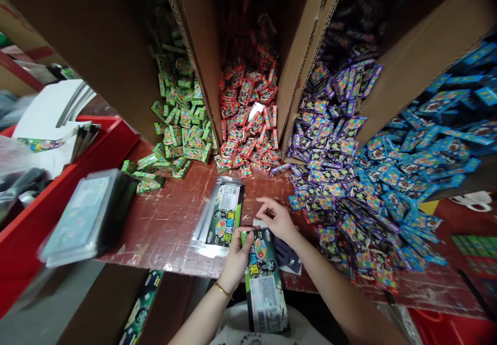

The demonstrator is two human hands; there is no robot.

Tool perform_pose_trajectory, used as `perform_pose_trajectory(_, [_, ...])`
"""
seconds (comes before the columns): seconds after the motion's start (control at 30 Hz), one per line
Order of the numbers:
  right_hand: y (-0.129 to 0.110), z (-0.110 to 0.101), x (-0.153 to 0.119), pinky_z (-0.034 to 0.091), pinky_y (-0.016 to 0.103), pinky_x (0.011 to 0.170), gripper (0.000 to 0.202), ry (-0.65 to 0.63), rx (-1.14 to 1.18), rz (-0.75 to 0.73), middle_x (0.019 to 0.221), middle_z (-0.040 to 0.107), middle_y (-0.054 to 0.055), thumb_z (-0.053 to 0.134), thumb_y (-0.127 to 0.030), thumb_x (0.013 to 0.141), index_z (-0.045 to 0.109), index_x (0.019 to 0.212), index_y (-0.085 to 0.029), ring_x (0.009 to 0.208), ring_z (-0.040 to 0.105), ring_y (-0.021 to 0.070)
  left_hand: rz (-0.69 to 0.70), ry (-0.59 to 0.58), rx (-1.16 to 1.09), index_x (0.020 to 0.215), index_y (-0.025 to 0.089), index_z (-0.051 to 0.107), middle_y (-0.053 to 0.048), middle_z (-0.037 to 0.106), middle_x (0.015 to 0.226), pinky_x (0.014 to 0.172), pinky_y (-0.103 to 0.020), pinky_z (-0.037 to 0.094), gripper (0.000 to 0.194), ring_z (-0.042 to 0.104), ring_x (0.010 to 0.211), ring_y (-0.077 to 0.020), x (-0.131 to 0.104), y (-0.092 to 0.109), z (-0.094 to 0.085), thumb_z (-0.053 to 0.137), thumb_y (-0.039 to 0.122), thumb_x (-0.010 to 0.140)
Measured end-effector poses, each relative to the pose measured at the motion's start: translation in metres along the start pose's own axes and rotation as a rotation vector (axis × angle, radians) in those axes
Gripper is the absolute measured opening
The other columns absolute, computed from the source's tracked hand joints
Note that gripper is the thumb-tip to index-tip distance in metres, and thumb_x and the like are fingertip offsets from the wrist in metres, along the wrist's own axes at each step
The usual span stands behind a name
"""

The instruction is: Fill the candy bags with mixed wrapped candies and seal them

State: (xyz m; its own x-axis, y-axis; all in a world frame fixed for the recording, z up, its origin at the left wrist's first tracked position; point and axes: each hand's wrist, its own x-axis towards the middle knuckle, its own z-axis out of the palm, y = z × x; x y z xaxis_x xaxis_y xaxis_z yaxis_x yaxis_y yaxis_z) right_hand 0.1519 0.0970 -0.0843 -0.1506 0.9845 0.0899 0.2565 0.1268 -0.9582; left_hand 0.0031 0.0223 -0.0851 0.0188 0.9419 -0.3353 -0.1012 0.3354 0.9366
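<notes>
My left hand (237, 257), with a gold bangle at the wrist, grips a black-and-green printed packet (266, 277) between thumb and fingers. The packet hangs over the table's front edge, toward my body. Just above its top end is my right hand (277, 221), fingers curved and apart, with nothing visible in them. A white piece and a dark printed card (287, 254) lie partly hidden under my right wrist. Left of my hands, similar packets in clear sleeves (223, 213) lie stacked on the red table.
Upright cardboard boxes spill small packs: green (186, 132), red (248, 127), purple (330, 127) and blue (411, 153). The purple and blue heap reaches near my right forearm. At left, clear plastic sleeves (81, 220) stand beside a red bin (23, 236). White scissors handles (473, 201) show far right.
</notes>
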Motion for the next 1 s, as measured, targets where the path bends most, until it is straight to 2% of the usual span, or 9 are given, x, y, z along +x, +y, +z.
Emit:
perform_pose_trajectory(0.07, [-0.009,-0.008,-0.001,0.047,0.029,0.074,0.035,0.074,0.140,0.023,0.075,0.064,-0.001,0.060,-0.020,0.075,0.053,0.109,-0.019,0.071,0.060,0.0141,0.019,-0.013,-0.007,0.094,0.021,0.050,-0.001,0.059,0.087,0.079,-0.030,0.044,0.025,0.057,0.083,-0.0175,-0.001,0.002,0.001,0.053,0.043,0.084])
perform_pose_trajectory(0.1, [-0.015,-0.012,-0.003,0.048,0.029,0.072,0.038,0.057,0.215,0.052,0.075,0.064,-0.001,0.063,-0.022,0.074,0.052,0.110,-0.019,0.070,0.060,0.0139,0.033,-0.028,-0.009,0.094,0.021,0.049,-0.001,0.058,0.087,0.079,-0.030,0.044,0.024,0.057,0.081,-0.0169,-0.002,0.005,0.001,0.053,0.042,0.084])
perform_pose_trajectory(0.23, [-0.034,-0.025,-0.011,0.048,0.027,0.066,0.046,-0.172,0.342,0.148,0.073,0.064,-0.002,0.069,-0.024,0.069,0.050,0.112,-0.019,0.066,0.061,0.0125,0.119,-0.110,0.052,0.096,0.021,0.049,0.001,0.055,0.086,0.074,-0.027,0.044,0.026,0.055,0.078,-0.0155,-0.007,0.016,0.008,0.061,0.037,0.079])
perform_pose_trajectory(0.37, [-0.046,-0.034,-0.020,0.049,0.027,0.067,0.046,-0.241,0.249,0.140,0.073,0.064,-0.003,0.067,-0.023,0.071,0.050,0.114,-0.021,0.066,0.061,0.0122,0.204,-0.117,0.123,0.094,0.020,0.051,-0.001,0.057,0.091,0.081,-0.028,0.042,0.027,0.055,0.089,-0.0178,-0.007,0.022,0.014,0.067,0.030,0.075])
perform_pose_trajectory(0.43, [-0.050,-0.035,-0.023,0.049,0.028,0.070,0.044,-0.241,0.197,0.117,0.074,0.065,-0.002,0.066,-0.023,0.072,0.051,0.114,-0.021,0.069,0.062,0.0129,0.207,-0.129,0.125,0.095,0.020,0.051,-0.002,0.058,0.094,0.085,-0.030,0.041,0.026,0.055,0.093,-0.0185,-0.006,0.022,0.016,0.066,0.029,0.075])
perform_pose_trajectory(0.6, [-0.054,-0.038,-0.026,0.048,0.030,0.073,0.036,-0.138,0.199,0.075,0.077,0.066,-0.001,0.065,-0.023,0.073,0.053,0.107,-0.021,0.071,0.062,0.0131,0.182,-0.106,0.131,0.093,0.020,0.051,-0.002,0.059,0.092,0.085,-0.031,0.041,0.027,0.055,0.094,-0.0198,-0.005,0.021,0.017,0.067,0.032,0.074])
perform_pose_trajectory(0.83, [-0.041,-0.031,-0.030,0.048,0.029,0.072,0.034,-0.190,0.132,0.054,0.075,0.064,-0.001,0.064,-0.020,0.073,0.056,0.106,-0.021,0.070,0.060,0.0133,0.180,-0.159,0.126,0.096,0.020,0.050,-0.003,0.059,0.093,0.084,-0.033,0.042,0.027,0.056,0.092,-0.0200,-0.006,0.026,0.020,0.064,0.032,0.077])
perform_pose_trajectory(0.93, [-0.039,-0.027,-0.031,0.046,0.026,0.067,0.037,-0.153,0.205,0.103,0.072,0.061,-0.003,0.067,-0.017,0.067,0.057,0.103,-0.021,0.067,0.058,0.0117,0.235,-0.129,0.172,0.095,0.020,0.051,-0.003,0.058,0.094,0.087,-0.033,0.040,0.025,0.054,0.095,-0.0197,-0.008,0.029,0.021,0.064,0.032,0.078])
perform_pose_trajectory(1.0, [-0.041,-0.026,-0.029,0.046,0.025,0.065,0.043,-0.162,0.340,0.226,0.072,0.060,-0.004,0.071,-0.015,0.062,0.058,0.102,-0.020,0.066,0.058,0.0111,0.251,-0.083,0.178,0.094,0.020,0.051,-0.004,0.057,0.093,0.087,-0.033,0.040,0.025,0.054,0.095,-0.0199,-0.009,0.030,0.024,0.064,0.033,0.077])
